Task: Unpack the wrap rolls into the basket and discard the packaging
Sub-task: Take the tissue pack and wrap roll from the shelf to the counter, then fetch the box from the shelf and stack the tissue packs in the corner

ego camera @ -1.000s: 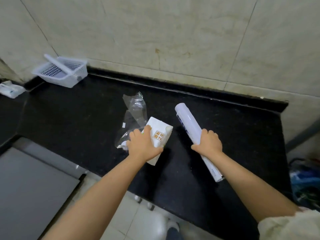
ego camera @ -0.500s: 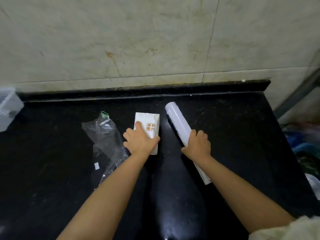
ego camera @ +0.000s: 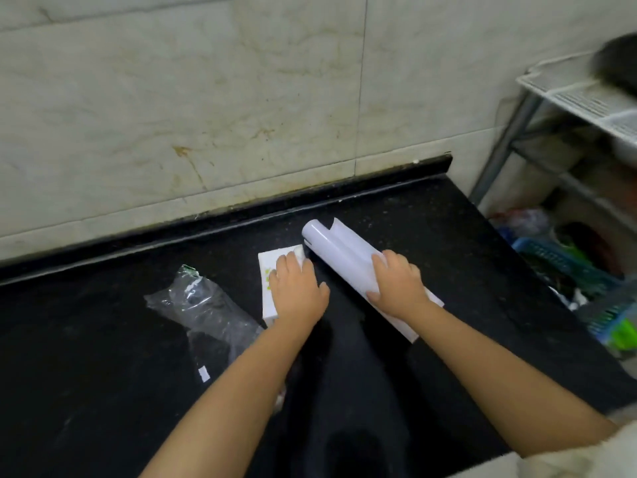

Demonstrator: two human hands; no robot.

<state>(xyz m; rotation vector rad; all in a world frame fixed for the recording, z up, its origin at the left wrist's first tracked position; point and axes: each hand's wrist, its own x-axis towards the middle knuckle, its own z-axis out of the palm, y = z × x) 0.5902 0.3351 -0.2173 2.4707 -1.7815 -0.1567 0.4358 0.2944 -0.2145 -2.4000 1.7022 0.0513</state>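
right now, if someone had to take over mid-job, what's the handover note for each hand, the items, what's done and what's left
Left hand: palm down on the white box, pressing it to the black counter.
Right hand: gripping the long white wrap roll near its middle; the roll's paper sleeve is peeling open at the far end.
Empty clear plastic bag lies left of the box.
Done: outer bag is off.
Left: finish unwrapping, put the items in the basket, bin the packaging. The basket is not in view now.
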